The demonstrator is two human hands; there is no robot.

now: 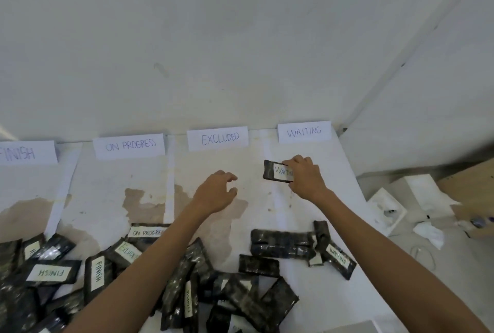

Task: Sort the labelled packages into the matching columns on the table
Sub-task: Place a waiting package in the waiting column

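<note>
While the right hand is curled round the right end of one dark held package, white label reading WAITING, the left hand is kept relaxed, fingers loosely bent, nothing grasped.

- Held package: 1. Located in the rightmost column, just below the WAITING header; whether it touches the surface cannot be told.
- Left hand: positioned over the column under the EXCLUDED header.
- Header sheets: 4, set along the far edge of the table. The remaining two are marked ON PROGRESS and FINISH, the latter cut by the frame edge.
- Divider strips: 2 plainly seen, white paper.
- Unsorted pile: dark packages heaped along the near edge, overlapped too much for an exact count. Legible labels: FINISH, at least 2; ON PROGRESS, 1; EXCLUDED, 1; WAITING, 1.
- Table surface: white, marked by brown stains.
- White boxes: noted beyond the table's right edge.
</note>
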